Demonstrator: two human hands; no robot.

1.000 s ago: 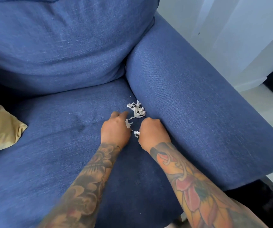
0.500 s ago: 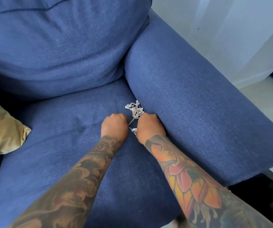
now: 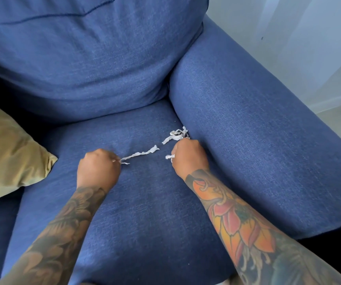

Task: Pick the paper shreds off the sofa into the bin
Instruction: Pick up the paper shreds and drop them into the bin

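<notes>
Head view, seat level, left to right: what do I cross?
Tan cushion → left hand → long shred it pinches → right hand → armrest. The shred clump sits above the right hand, so its place is unclear.

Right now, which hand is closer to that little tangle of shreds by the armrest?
The right hand: it sits just below the tangle of shreds, almost touching. The left hand is farther off to the left, pinching a long strip.

Blue sofa (image 3: 145, 202), white paper shreds (image 3: 176, 135), olive cushion (image 3: 7, 153).
</notes>
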